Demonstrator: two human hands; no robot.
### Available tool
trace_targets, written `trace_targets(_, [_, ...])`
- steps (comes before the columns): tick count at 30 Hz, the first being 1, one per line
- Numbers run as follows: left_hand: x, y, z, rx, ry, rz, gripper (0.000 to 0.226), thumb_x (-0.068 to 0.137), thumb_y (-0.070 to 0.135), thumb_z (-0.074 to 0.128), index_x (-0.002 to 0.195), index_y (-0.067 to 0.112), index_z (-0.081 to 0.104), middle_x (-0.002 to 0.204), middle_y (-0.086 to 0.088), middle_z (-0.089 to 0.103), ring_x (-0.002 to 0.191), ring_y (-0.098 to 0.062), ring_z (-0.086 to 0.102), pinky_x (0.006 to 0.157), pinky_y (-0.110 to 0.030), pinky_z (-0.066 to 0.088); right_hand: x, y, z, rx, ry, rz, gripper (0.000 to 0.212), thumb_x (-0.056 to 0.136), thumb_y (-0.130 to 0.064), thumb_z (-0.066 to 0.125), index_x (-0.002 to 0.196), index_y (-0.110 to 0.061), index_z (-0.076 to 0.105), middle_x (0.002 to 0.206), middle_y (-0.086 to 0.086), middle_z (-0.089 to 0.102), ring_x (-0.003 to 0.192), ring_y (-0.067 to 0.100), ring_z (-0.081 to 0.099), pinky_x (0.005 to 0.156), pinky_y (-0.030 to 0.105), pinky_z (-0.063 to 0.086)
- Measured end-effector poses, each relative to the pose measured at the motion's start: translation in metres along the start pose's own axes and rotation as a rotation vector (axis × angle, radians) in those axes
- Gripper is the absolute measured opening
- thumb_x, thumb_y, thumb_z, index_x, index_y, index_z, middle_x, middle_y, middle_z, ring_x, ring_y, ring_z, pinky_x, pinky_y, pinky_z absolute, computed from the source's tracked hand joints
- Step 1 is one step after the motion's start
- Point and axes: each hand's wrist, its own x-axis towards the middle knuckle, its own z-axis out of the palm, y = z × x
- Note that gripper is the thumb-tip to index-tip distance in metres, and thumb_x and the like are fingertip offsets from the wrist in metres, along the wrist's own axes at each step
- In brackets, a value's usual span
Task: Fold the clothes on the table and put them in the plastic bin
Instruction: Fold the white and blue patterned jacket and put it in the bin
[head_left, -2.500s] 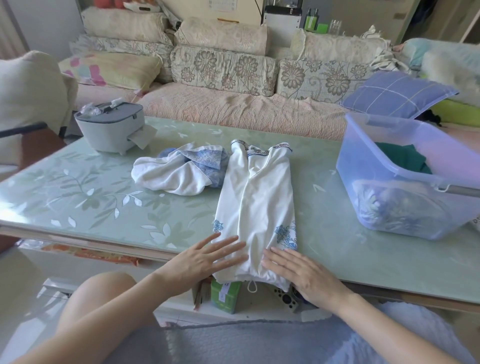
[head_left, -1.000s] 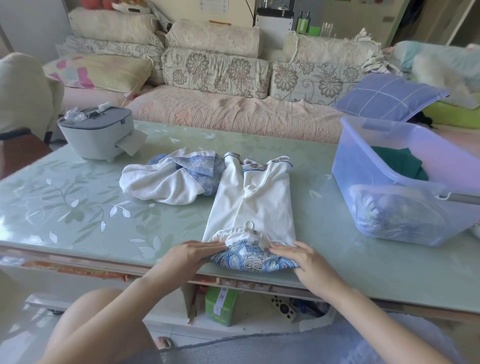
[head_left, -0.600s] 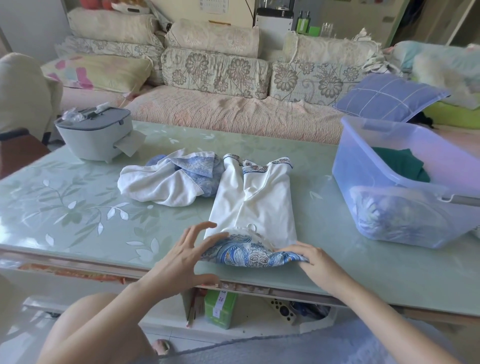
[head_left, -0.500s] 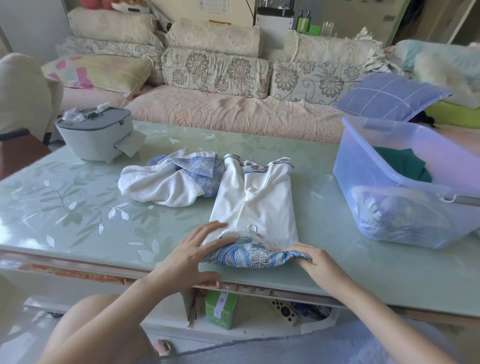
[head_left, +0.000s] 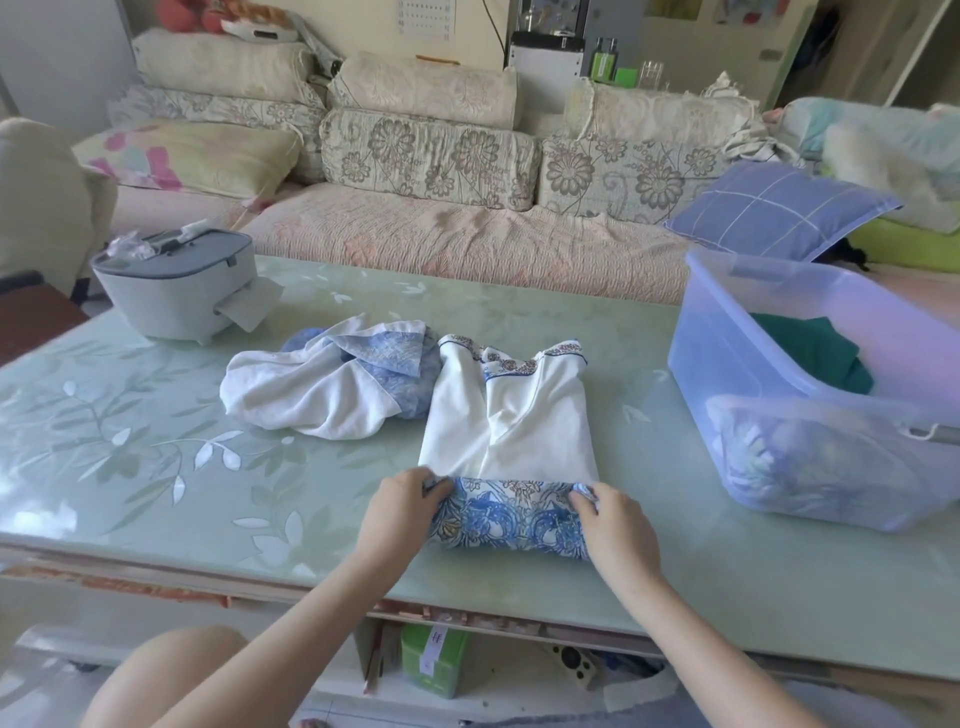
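A white garment with blue floral trim (head_left: 511, 426) lies lengthwise in the middle of the green glass table (head_left: 156, 467), its near end turned up into a blue-patterned fold. My left hand (head_left: 402, 501) grips the left end of that fold and my right hand (head_left: 613, 519) grips the right end. A second, crumpled white and blue garment (head_left: 322, 389) sits just left of it. The translucent plastic bin (head_left: 779, 395) stands at the right with green and patterned clothes inside.
A grey lidded box (head_left: 171, 291) with a paper sheet sticking out stands at the table's far left. A sofa with cushions runs behind the table. A blue checked pillow (head_left: 779, 208) lies behind the bin. Boxes sit under the table.
The hanging near end of the white garment was lifted and folded up onto itself. Both hands went from flat on the cloth to gripping the patterned fold's two ends.
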Motion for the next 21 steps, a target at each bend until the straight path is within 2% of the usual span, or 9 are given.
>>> trace_targets(2, [-0.005,0.004,0.001,0.069,0.153,0.152,0.013,0.085,0.018,0.066,0.092,0.019,0.055,0.093,-0.001,0.058,0.08,-0.021,0.056,0.06,-0.026,0.041,-0.003,-0.005,0.001,-0.075,0.073,-0.033,0.022,0.096,-0.029,0.05,0.105,-0.012,0.059,0.095,0.011,0.067,0.09,0.033,0.062,0.063,0.033,0.04])
trace_targets(4, [-0.01,0.0,0.004,0.124,0.278,0.448,0.037,0.075,-0.003,0.068,0.105,0.017,0.058,0.114,-0.004,0.055,0.098,-0.022,0.055,0.079,-0.028,0.045,-0.004,-0.005,0.001,-0.105,0.082,-0.032,0.021,0.095,-0.029,0.05,0.107,-0.013,0.057,0.097,0.009,0.068,0.091,0.031,0.062,0.063,0.033,0.041])
trace_targets(7, [-0.023,-0.006,0.005,0.158,0.114,0.858,0.032,0.088,0.008,0.056,0.117,0.02,0.06,0.13,0.004,0.056,0.117,-0.016,0.053,0.097,-0.031,0.043,-0.006,0.001,0.001,-0.118,0.122,-0.065,0.016,0.092,-0.025,0.055,0.104,-0.014,0.058,0.101,0.006,0.065,0.095,0.028,0.06,0.068,0.033,0.043])
trace_targets(10, [-0.028,-0.017,0.006,0.318,0.01,0.827,0.047,0.093,0.045,0.042,0.138,0.031,0.042,0.137,0.015,0.05,0.122,-0.005,0.05,0.1,-0.024,0.043,-0.006,0.012,0.002,-0.075,0.296,-0.371,0.028,0.08,-0.006,0.066,0.106,-0.012,0.058,0.105,0.004,0.056,0.098,0.023,0.053,0.082,0.033,0.045])
trace_targets(11, [-0.025,-0.02,0.004,0.358,0.011,0.822,0.051,0.09,0.047,0.042,0.139,0.032,0.041,0.133,0.015,0.053,0.118,-0.005,0.054,0.095,-0.023,0.048,-0.006,0.014,-0.001,-0.048,0.329,-0.525,0.03,0.081,-0.006,0.065,0.109,-0.012,0.059,0.108,0.002,0.056,0.101,0.02,0.051,0.088,0.03,0.042])
trace_targets(13, [-0.019,-0.023,0.001,0.391,0.013,0.841,0.054,0.087,0.043,0.049,0.139,0.031,0.04,0.119,0.013,0.062,0.104,-0.009,0.061,0.082,-0.024,0.053,-0.009,0.018,-0.009,-0.018,0.18,-0.755,0.029,0.091,-0.027,0.055,0.118,-0.015,0.059,0.118,-0.003,0.059,0.11,0.011,0.049,0.099,0.02,0.032])
trace_targets(15, [-0.014,-0.022,0.0,0.429,0.033,0.859,0.066,0.08,0.038,0.063,0.14,0.028,0.039,0.101,0.011,0.064,0.088,-0.012,0.062,0.07,-0.023,0.053,-0.013,0.025,-0.015,-0.036,-0.08,-0.764,0.055,0.092,-0.058,0.041,0.133,-0.024,0.051,0.133,-0.013,0.051,0.121,0.0,0.043,0.104,0.01,0.023])
trace_targets(17, [-0.011,-0.018,0.001,0.496,0.067,0.89,0.078,0.069,0.033,0.074,0.139,0.025,0.041,0.091,0.009,0.06,0.079,-0.012,0.058,0.067,-0.022,0.05,-0.012,0.034,-0.017,-0.069,-0.206,-0.687,0.073,0.082,-0.074,0.035,0.142,-0.032,0.036,0.139,-0.026,0.035,0.126,-0.009,0.031,0.105,0.006,0.015])
trace_targets(21, [-0.001,-0.017,0.002,0.498,0.137,0.909,0.059,0.065,0.034,0.07,0.122,0.024,0.06,0.086,0.006,0.055,0.08,-0.011,0.05,0.074,-0.019,0.038,0.001,0.035,-0.015,-0.064,-0.208,-0.619,0.062,0.082,-0.06,0.055,0.137,-0.033,0.044,0.13,-0.025,0.044,0.119,-0.005,0.039,0.102,0.01,0.025])
